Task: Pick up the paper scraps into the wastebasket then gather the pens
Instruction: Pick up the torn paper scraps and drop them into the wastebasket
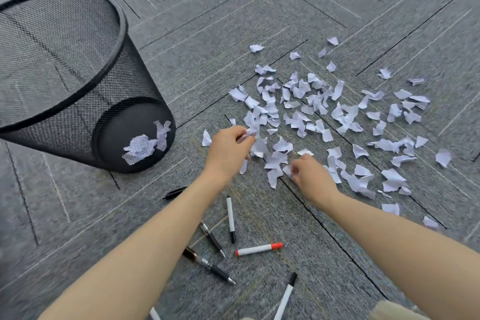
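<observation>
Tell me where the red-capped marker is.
In the head view, the red-capped marker lies on the carpet low in the middle, between the person's forearms, just right of two black pens.

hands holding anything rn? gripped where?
Left hand pinches a paper scrap at its fingertips. Right hand pinches another scrap by its edge.

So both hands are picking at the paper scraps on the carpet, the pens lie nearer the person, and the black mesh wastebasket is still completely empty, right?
Not quite: the head view shows the wastebasket already holds a few scraps at its bottom. The rest stands: the left hand and right hand are at the paper scraps, with the pens nearer the person.
</observation>
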`<action>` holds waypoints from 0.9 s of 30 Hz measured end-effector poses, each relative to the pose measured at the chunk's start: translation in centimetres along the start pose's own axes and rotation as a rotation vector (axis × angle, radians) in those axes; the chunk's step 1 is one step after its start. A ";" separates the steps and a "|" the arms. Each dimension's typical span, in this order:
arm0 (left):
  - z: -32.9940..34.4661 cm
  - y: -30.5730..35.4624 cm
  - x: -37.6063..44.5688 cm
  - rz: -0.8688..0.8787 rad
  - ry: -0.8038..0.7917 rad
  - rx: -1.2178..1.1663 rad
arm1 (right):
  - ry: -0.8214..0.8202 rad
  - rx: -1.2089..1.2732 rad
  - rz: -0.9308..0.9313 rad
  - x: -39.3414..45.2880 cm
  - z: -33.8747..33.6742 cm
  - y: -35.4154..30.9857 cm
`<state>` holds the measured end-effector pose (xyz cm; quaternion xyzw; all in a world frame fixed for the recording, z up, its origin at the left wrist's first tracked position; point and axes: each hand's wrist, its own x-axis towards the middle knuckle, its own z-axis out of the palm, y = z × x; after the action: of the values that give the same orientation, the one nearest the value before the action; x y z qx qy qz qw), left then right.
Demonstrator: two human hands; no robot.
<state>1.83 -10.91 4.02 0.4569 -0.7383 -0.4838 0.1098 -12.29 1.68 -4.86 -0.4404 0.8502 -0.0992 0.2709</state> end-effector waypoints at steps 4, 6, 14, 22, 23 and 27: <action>-3.3 3.6 0.0 0.079 0.067 -0.086 | 0.001 -0.078 -0.028 -0.5 0.1 0.4; -5.4 5.6 -0.4 0.128 0.137 -0.103 | 0.035 -0.074 -0.018 -0.7 0.4 0.8; -18.3 10.5 -2.9 0.288 0.598 0.166 | -0.036 -0.210 -0.068 1.2 1.1 1.2; -24.8 2.8 -2.8 -0.123 0.533 0.643 | -0.020 -0.195 -0.081 1.1 1.1 0.9; -24.6 2.1 -2.8 -0.182 0.493 0.646 | -0.032 -0.198 -0.078 1.2 1.0 0.8; -24.1 1.8 -2.9 -0.329 0.425 0.611 | -0.041 -0.100 -0.041 1.5 -0.4 -0.8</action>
<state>16.97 -23.27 18.51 0.6705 -0.7259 -0.1480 0.0401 -12.66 -0.03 -4.81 -0.4726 0.8391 -0.0530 0.2640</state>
